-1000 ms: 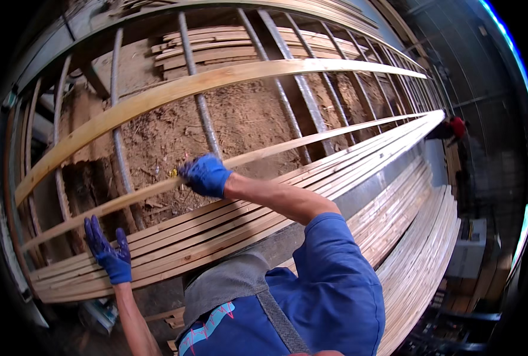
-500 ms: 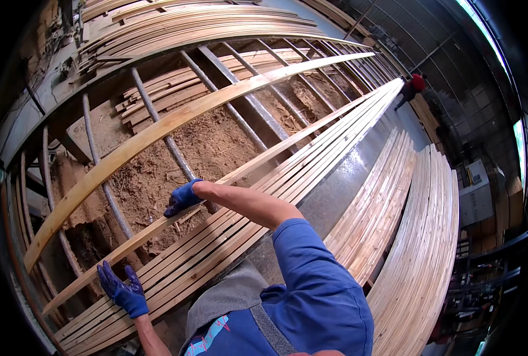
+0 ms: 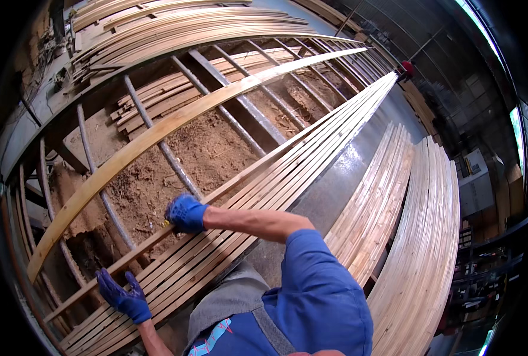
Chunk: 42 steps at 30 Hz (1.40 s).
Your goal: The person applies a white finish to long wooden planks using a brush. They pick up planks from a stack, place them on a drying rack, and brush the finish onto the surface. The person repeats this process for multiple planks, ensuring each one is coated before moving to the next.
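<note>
My right hand (image 3: 186, 214), in a blue work glove, is closed over a long narrow wooden board (image 3: 138, 251). A small yellow spot shows by its fingertips, too small to name. My left hand (image 3: 123, 295), in a blue and purple glove, has its fingers apart beside the same board, near its close end. The palm lies over the edge of a row of long boards (image 3: 228, 232) set side by side. The narrow board runs along the far side of that row, with a gap between them at the left.
A wide, flat board (image 3: 157, 135) lies across the metal roller bars (image 3: 176, 165) beyond my hands. Sawdust (image 3: 195, 142) and loose boards lie beneath. Board stacks (image 3: 421, 237) stand at right, more boards (image 3: 210, 26) at far left. A person in red (image 3: 405, 69) is at the far end.
The narrow board has shifted toward the row of boards, narrowing the gap. My right hand has come nearer along with it. My left hand has barely moved. The person in red has shifted slightly.
</note>
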Tool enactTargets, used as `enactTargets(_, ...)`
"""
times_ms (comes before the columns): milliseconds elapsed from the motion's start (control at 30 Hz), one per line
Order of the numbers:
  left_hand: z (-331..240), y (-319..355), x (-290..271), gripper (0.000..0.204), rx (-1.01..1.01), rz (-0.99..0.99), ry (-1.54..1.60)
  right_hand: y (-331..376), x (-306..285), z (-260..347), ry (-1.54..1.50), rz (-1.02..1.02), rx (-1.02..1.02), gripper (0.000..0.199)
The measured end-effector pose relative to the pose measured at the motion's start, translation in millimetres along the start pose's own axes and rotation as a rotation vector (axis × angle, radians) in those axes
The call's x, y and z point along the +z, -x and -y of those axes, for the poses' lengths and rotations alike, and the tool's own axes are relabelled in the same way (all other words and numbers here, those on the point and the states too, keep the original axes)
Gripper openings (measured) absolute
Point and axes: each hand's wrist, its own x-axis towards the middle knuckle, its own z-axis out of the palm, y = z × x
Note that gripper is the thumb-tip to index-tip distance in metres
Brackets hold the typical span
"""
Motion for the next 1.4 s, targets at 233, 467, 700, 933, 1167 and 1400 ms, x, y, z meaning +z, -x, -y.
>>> enactTargets(233,2,4,22,0.053,0.018,0.078,0.042,17,18,-16,-0.168,0.087,0.093,0.034)
enactTargets(467,27,6,13,0.054,-0.119,0.063,0.174,-5,10,-1,-0.169,0.091,-0.034,0.023)
enactTargets(700,37,32,-9,0.066,-0.3,0.078,0.137,12,7,27,0.024,0.124,-0.08,0.032)
enactTargets(933,56,-27,-13,0.03,-0.195,0.14,0.346,3,-11,4,-0.037,0.218,-0.079,0.015)
enactTargets(1167,129,-31,24,0.031,0.064,0.402,0.224,13,1,-74,0.019,0.314,0.005,0.012)
enactTargets(1400,287,41,64,0.023,-0.961,0.389,0.952,-31,18,-11,0.041,0.33,-0.131,0.014)
